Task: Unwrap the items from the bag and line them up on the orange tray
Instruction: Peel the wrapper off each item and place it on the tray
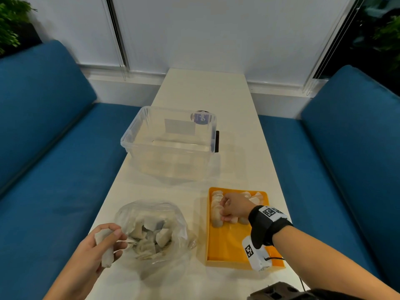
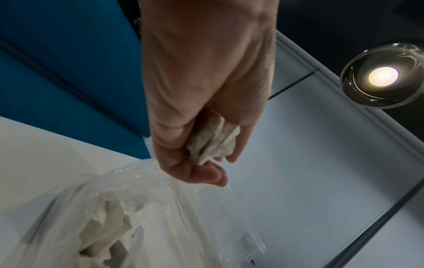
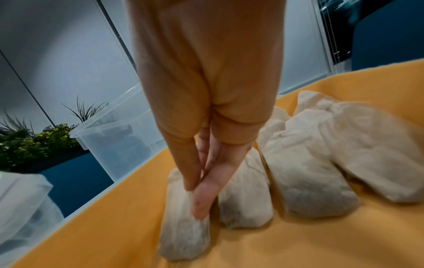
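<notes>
A clear plastic bag (image 1: pixel 173 221) (image 2: pixel 69 208) of white wrapped items lies open at the near left of the white table. Beside its rim, my left hand (image 1: pixel 114 239) (image 2: pixel 218 163) grips a crumpled white wrapper (image 1: pixel 106 254) (image 2: pixel 213 141). To the right is the orange tray (image 1: pixel 227 245) (image 3: pixel 114 226), with several pale sachets (image 1: pixel 252 199) (image 3: pixel 302 181) in rows at its far end. Over that end, my right hand (image 1: pixel 225 208) (image 3: pixel 195 195) pinches the leftmost sachet (image 3: pixel 183 232) between thumb and forefinger as it lies on the tray.
A clear plastic bin (image 1: pixel 168 148) (image 3: pixel 119 145) stands on the table beyond the bag and tray. Blue sofas (image 1: pixel 54 148) flank the narrow table on both sides. A dark object (image 1: pixel 277 293) sits at the near edge. The tray's near half is bare.
</notes>
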